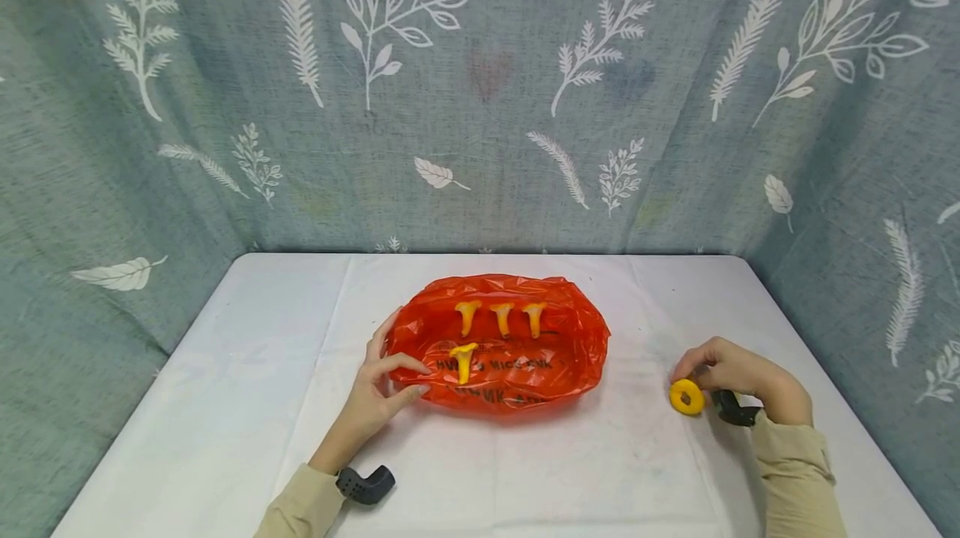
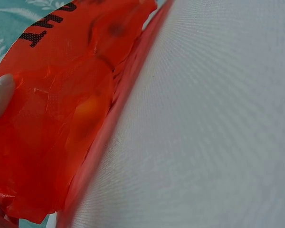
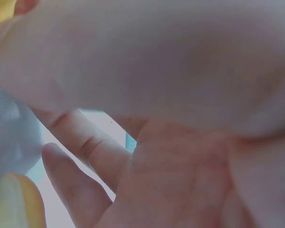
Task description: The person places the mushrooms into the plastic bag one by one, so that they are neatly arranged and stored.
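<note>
A red plastic bag point(image 1: 562, 355) lies with its mouth spread wide on the white table, dark lettering on its side. Several yellow chanterelle mushrooms point(image 1: 463, 363) show within it, one nearer the front than the row behind. My left hand point(image 1: 378, 380) holds the bag's left edge, thumb at the front rim and fingers over it; the left wrist view shows the thumb point(image 2: 2, 97) against the red film. Off to the right, my right hand point(image 1: 742, 376) pinches another chanterelle point(image 1: 686, 398), its round cap facing the camera with a brown dimple in the middle.
A second yellow piece point(image 3: 26, 204) shows below the right hand's fingers in the right wrist view. White cloth covers the table point(image 1: 225, 405). A grey-green leaf-patterned curtain point(image 1: 480, 188) hangs behind and along both sides.
</note>
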